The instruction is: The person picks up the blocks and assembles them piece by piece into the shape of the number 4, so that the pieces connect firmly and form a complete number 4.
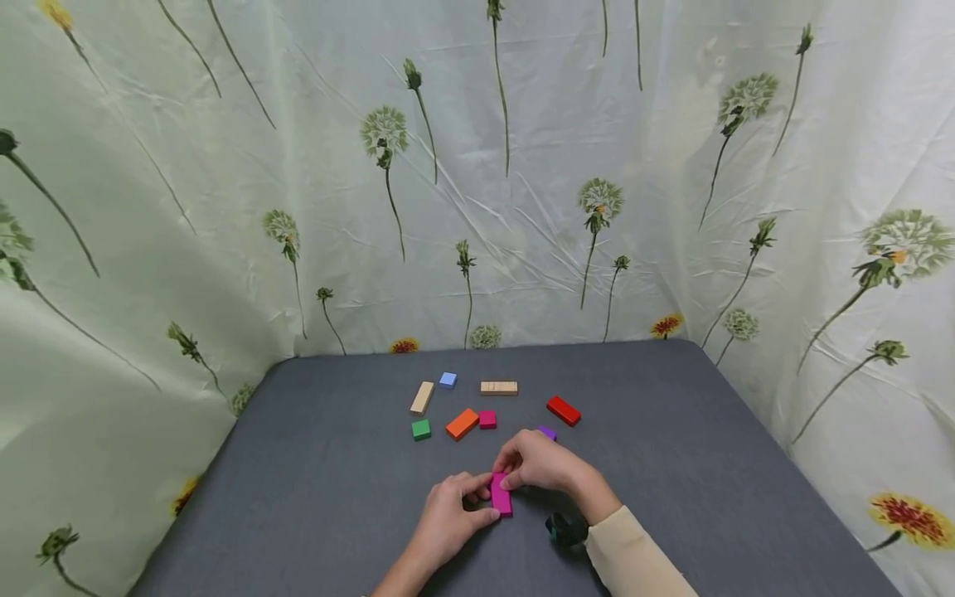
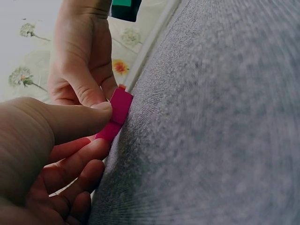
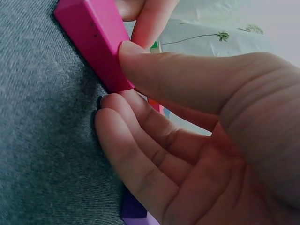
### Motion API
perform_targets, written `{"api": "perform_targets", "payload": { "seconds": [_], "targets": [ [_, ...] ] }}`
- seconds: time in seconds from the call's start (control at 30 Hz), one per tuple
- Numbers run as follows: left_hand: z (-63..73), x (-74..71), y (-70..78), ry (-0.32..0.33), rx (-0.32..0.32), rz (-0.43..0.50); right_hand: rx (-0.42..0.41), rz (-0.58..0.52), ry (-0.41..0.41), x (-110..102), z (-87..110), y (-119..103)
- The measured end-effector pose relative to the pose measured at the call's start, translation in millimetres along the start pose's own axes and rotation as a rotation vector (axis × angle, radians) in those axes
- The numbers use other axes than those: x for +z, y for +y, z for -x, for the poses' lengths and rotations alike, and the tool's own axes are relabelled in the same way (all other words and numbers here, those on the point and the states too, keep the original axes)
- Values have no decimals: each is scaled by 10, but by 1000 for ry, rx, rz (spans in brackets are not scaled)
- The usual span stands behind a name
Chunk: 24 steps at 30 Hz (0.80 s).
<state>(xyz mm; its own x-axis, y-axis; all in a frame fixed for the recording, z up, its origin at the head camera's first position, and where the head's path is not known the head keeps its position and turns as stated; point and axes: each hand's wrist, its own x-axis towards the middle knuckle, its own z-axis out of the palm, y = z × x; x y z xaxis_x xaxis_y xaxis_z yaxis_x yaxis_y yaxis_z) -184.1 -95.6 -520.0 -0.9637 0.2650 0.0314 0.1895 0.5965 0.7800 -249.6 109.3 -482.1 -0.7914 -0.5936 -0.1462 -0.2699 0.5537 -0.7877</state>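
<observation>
A magenta block (image 1: 501, 501) lies on the dark grey cloth, its long side running away from me. My left hand (image 1: 449, 512) pinches it from the left, thumb at its near end and index finger by its far end. From the far right, my right hand (image 1: 543, 462) grips the far end between thumb and fingers. In the right wrist view the magenta block (image 3: 96, 37) shows small dark dots on one face, with the right thumb pressed to its edge. A dark line crosses the magenta block (image 2: 121, 107) in the left wrist view.
Beyond the hands lie an orange block (image 1: 462, 424), a crimson block (image 1: 487, 419), a green block (image 1: 421, 429), a blue block (image 1: 448, 380), two wooden blocks (image 1: 422, 398) and a red block (image 1: 564, 410). A purple block (image 1: 548, 433) is partly hidden behind the right hand. Flowered curtain (image 1: 462, 207) surrounds the table.
</observation>
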Motion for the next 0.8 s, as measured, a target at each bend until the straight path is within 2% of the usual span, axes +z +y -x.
{"api": "perform_targets", "payload": {
  "seconds": [0.3, 0.5, 0.6, 0.8],
  "targets": [
    [-7, 4, -17, -1, 0, 8, 3, 71, -13, -25, -9, -74],
    [-3, 7, -14, 3, -9, 0, -14, 159, 22, -62, 30, -130],
    [2, 16, -17, 7, -14, 2, -20, 184, 88, -94, 73, -122],
    [5, 31, -14, 23, -17, -11, -18, 247, 299, -197, 156, -24]
  ]
}}
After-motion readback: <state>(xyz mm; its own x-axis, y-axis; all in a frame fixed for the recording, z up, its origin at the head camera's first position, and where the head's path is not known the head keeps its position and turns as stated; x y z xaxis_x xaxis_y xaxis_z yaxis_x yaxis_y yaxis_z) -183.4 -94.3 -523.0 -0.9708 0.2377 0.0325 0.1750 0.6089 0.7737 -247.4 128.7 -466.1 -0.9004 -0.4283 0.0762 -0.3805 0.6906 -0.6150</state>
